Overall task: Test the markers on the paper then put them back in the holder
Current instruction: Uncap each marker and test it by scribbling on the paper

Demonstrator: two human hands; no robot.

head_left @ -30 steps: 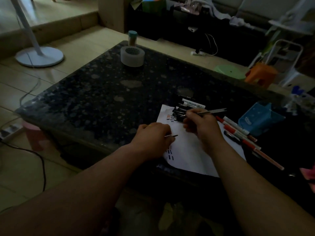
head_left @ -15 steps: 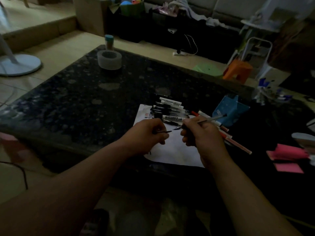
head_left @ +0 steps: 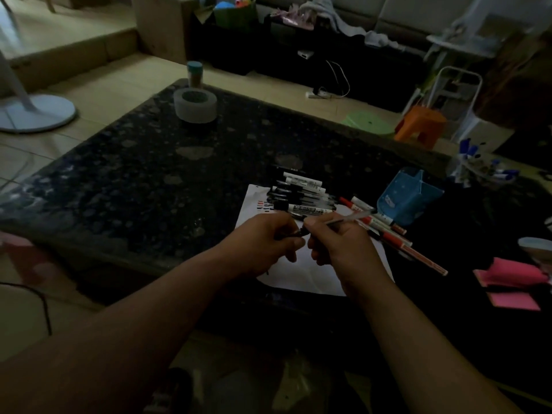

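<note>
Here, right hand [head_left: 337, 246] pinching pen [head_left: 349, 218], left hand [head_left: 265, 243] gripping cap [head_left: 297, 233], blue holder [head_left: 407, 197] contents unclear.

Both hands, left [head_left: 265, 240] and right [head_left: 337, 243], grip a pen [head_left: 348, 219] above paper [head_left: 301, 273].

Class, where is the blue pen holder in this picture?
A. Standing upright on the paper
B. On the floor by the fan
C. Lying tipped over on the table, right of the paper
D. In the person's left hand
C: the blue holder lies tipped on the table, right of the paper.
</note>
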